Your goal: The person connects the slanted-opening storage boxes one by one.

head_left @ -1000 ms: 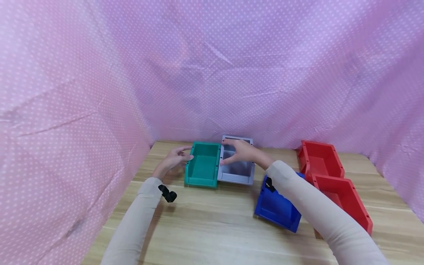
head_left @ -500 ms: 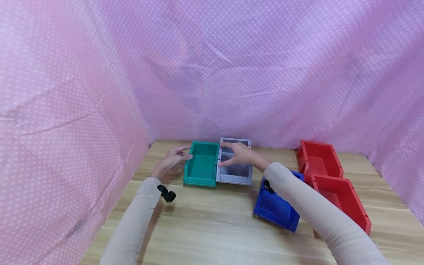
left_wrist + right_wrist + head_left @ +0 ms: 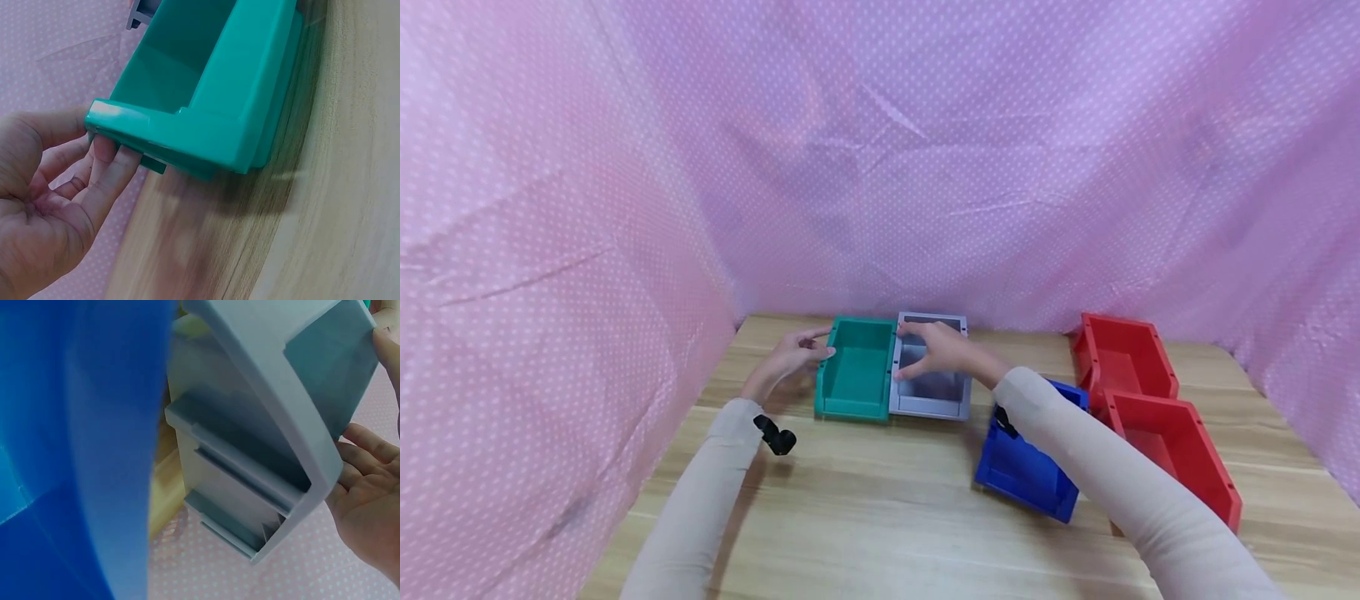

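A green plastic storage bin (image 3: 857,379) stands at the back of the wooden table, open side up. My left hand (image 3: 790,358) holds its left rim, thumb over the edge; in the left wrist view, the fingers reach under the rim of the green bin (image 3: 169,131). Right beside it, on the right, is a grey storage bin (image 3: 931,407). My right hand (image 3: 943,348) reaches across the grey bin and grips its left rim, fingertips along the seam with the green one. The right wrist view shows the ribbed side of the grey bin (image 3: 250,444).
A blue bin (image 3: 1026,475) sits angled under my right forearm and fills the left of the right wrist view. Farther right are two red bins, one behind (image 3: 1123,367) and one in front (image 3: 1187,467). A pink dotted cloth (image 3: 880,208) hangs behind the table.
The grey bin has slid slightly toward me along the green bin's side, with my right hand on it. My left hand keeps its hold on the green bin.
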Demonstrator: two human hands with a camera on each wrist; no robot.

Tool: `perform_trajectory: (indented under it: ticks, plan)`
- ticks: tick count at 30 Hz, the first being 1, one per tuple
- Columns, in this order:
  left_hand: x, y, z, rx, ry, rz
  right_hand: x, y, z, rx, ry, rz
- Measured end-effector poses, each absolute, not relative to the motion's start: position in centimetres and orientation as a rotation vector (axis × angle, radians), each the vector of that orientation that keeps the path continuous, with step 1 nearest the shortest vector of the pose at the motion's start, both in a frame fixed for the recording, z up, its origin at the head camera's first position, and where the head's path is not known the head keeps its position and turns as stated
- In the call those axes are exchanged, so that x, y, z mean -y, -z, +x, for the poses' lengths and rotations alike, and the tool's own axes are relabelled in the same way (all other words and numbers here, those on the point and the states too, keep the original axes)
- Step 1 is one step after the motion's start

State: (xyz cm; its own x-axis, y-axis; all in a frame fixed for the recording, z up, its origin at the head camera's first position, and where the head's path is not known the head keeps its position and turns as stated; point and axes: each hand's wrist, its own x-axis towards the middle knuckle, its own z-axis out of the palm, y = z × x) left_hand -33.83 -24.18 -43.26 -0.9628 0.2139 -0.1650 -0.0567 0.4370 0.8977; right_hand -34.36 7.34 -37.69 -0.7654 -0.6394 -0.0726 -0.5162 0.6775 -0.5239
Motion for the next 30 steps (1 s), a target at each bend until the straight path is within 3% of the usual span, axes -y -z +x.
perform_trajectory:
  ticks: [30]
  plan:
    - [24.1, 43.4, -33.9, -2.413, -1.561, 0.097, -6.4, 36.5, -34.4, -2.592, 0.568, -0.897]
